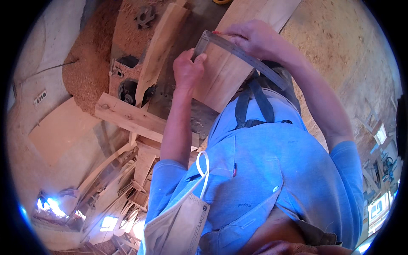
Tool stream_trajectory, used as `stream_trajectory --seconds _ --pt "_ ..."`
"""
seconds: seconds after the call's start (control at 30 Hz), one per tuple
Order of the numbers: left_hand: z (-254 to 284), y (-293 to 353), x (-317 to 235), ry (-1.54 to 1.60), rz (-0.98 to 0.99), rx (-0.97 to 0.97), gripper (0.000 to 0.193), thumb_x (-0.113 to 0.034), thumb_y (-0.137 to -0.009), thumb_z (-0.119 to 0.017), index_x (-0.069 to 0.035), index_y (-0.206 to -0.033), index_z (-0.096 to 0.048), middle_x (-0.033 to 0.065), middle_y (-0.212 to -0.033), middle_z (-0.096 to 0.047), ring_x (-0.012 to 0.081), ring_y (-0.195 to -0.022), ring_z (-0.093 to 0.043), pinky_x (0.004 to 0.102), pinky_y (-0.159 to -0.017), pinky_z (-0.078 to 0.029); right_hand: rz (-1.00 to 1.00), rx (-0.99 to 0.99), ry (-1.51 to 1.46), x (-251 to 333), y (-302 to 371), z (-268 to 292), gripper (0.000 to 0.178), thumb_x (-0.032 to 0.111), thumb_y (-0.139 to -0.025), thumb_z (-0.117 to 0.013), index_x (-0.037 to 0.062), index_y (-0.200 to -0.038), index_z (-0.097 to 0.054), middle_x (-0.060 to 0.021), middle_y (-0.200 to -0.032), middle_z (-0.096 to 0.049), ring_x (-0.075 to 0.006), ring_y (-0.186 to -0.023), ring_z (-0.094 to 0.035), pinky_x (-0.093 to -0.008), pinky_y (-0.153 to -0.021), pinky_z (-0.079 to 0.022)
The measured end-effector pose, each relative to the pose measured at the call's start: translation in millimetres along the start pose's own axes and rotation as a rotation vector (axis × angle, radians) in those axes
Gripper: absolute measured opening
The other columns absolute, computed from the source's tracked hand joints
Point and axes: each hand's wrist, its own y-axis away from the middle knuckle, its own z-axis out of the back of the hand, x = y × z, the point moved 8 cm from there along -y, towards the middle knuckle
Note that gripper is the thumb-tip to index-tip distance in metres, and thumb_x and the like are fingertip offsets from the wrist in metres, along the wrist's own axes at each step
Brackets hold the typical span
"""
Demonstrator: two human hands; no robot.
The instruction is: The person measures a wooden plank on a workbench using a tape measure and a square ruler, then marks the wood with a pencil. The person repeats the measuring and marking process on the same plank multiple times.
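A wide, pale wooden board (221,74) lies in front of me at the top middle. Across it rests a metal try square (242,54), its long blade slanting down to the right toward my waist. My left hand (188,70) is closed on the square's short arm at the board's left edge. Above the blade, my right hand (255,39) pinches a thin red pencil (217,32). The pencil's tip is close to the square's corner; I cannot tell whether it touches the wood.
A thick beam (127,117) lies crosswise left of my left forearm. Beyond it are a curved timber (159,51), a machine with a black round part (127,90) and a sawdust heap (87,63). Wood pieces (140,182) are stacked lower left. A mask (180,223) hangs at my chest.
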Motion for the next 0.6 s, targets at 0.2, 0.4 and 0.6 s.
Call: stream_trajectory --seconds 0.2,0.4,0.6 --pt "1 0 -3 -0.006 0.011 0.029 0.041 -0.028 -0.081 -0.075 0.003 -0.108 -0.071 0.0226 -0.1 -0.069 0.0396 -0.096 -0.067 0.044 -0.085 -0.052 -0.211 0.341 0.281 12 84 34 0.021 0.022 -0.089 -0.059 0.0047 -0.088 -0.072 -0.0217 -0.078 -0.067 -0.0415 -0.079 -0.066 -0.0513 -0.072 -0.052" --pt "2 2 -7 0.045 0.013 0.026 0.037 -0.024 -0.083 -0.074 0.002 -0.109 -0.071 0.0211 -0.101 -0.069 0.0386 -0.095 -0.067 0.0429 -0.085 -0.052 -0.326 0.346 0.286 13 124 42 0.019 0.018 -0.084 -0.06 0.0042 -0.09 -0.073 -0.023 -0.076 -0.067 -0.0415 -0.076 -0.066 -0.0506 -0.069 -0.053" --pt "14 23 15 0.12 0.154 0.105 0.032 -0.024 -0.083 -0.074 -0.003 -0.108 -0.073 0.0181 -0.097 -0.069 0.033 -0.09 -0.068 0.0393 -0.082 -0.051 -0.329 0.071 0.008 21 135 41 0.025 0.014 -0.085 -0.061 0.0041 -0.103 -0.074 -0.0203 -0.083 -0.07 -0.0404 -0.078 -0.067 -0.0468 -0.072 -0.053"
